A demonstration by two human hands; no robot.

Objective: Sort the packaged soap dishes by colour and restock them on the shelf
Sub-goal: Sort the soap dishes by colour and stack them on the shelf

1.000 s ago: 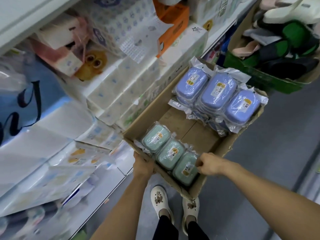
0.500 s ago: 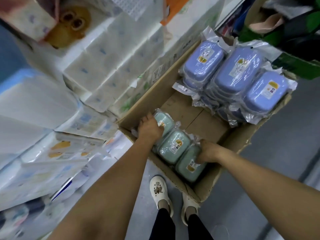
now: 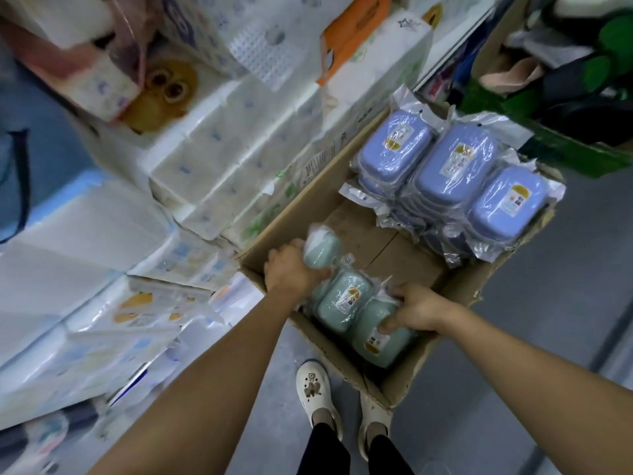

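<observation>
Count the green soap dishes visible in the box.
3: one in the left hand, one in the middle, one under the right hand. More may lie underneath.

Left hand, a second ago on near rim of cardboard box, now inside box, fingers curled round far-left green soap dish. That dish, earlier flat in row, now tipped up on end, raised above its neighbours. Right hand, earlier at box edge beside near green soap dish, now lies over it, fingers curled round its top. Middle green dish unmoved between hands.
</observation>
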